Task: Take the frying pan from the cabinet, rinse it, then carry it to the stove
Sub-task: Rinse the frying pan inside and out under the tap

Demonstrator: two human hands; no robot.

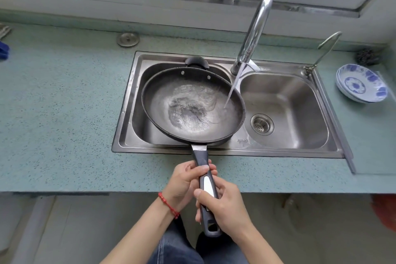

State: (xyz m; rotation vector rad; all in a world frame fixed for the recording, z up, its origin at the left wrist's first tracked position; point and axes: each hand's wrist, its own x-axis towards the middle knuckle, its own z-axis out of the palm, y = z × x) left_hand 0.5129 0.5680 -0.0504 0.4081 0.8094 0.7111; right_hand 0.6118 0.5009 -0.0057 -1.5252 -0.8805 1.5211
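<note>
Steel sink (pixel 334 135); frying pan (pixel 192 105) under water; both hands grip handle.

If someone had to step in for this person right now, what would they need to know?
Left hand: closed on the pan's handle, nearer the pan.
Right hand: closed on the same handle, lower down.
Frying pan: out of the cabinet, held over the left basin of the sink.
Tap: running; the stream lands inside the pan near its right rim, and water is pooling in it.
Done: pan fetched, rinse under way.
Left: finish the rinse, tip the water out, probably shut the tap, carry the pan to the stove, which is not in view.
</note>
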